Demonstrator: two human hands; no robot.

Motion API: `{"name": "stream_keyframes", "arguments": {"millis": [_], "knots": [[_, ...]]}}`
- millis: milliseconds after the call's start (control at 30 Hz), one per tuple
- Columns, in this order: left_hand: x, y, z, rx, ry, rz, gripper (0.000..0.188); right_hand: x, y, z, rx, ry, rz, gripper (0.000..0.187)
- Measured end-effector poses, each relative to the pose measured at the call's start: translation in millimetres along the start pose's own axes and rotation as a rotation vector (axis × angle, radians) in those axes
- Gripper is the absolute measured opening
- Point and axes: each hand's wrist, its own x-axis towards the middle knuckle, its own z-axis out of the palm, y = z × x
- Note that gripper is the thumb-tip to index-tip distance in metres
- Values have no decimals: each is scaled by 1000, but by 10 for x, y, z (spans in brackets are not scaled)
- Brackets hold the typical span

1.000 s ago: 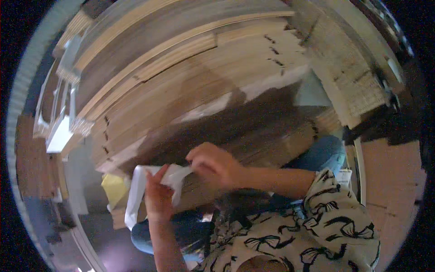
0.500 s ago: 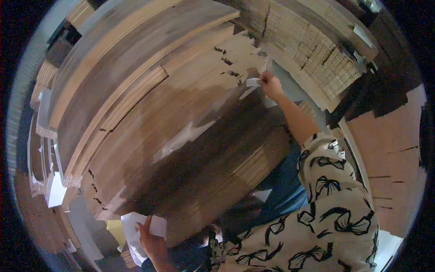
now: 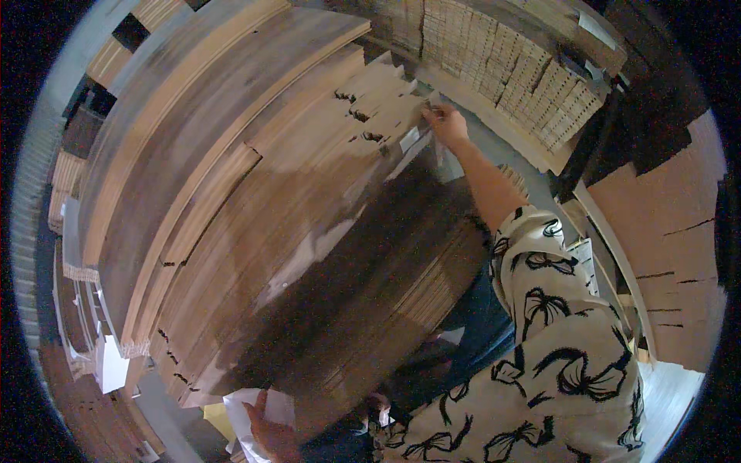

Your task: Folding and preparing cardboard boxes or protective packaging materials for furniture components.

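A large stack of flat brown cardboard sheets [image 3: 239, 224] fills the middle, with dark slots cut near both ends. At the lower left my left hand [image 3: 268, 428] is closed on white paper [image 3: 245, 417], the thumb lying across it. My right hand [image 3: 448, 126] reaches to the stack's far right edge with its fingertips pressed together. What they pinch, if anything, I cannot make out. Just left of these fingers, a small white paper slip [image 3: 410, 139] lies against the cardboard near its edge.
Bundled cardboard [image 3: 513, 65] is piled at the back right. More stacked sheets [image 3: 185, 116] rise behind the middle stack. A brown cardboard panel [image 3: 656, 255] stands at the right. Something yellow [image 3: 218, 419] shows beside the paper at the lower left.
My right hand held the white slip at the stack's edge; now the slip lies against the cardboard, apart from the fingers. The left hand still holds its paper. The view has shifted slightly.
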Motion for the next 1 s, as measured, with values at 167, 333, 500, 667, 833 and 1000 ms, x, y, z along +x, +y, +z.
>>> {"name": "stream_keyframes", "arguments": {"millis": [167, 333, 500, 667, 833, 1000], "knots": [[1, -1, 108, -1533, 30, -505, 35, -61, -158, 74, 56, -29, 62, 40], [-56, -56, 163, -1541, 24, -337, 61, 64, -33, 109, 119, 86, 183, 37], [-151, -103, 69, -1532, 131, -331, 58, -61, -269, 14, 130, -28, 383, 35], [-327, -168, -62, -1647, 80, -372, 54, 39, -228, -129, -31, 17, 374, 38], [-501, 14, -280, -1644, 198, -400, 39, -77, -224, -243, -87, -107, 339, 42], [-811, 206, -757, -747, 525, 35, 44, 162, 386, -597, -779, -214, -115, 42]]}}
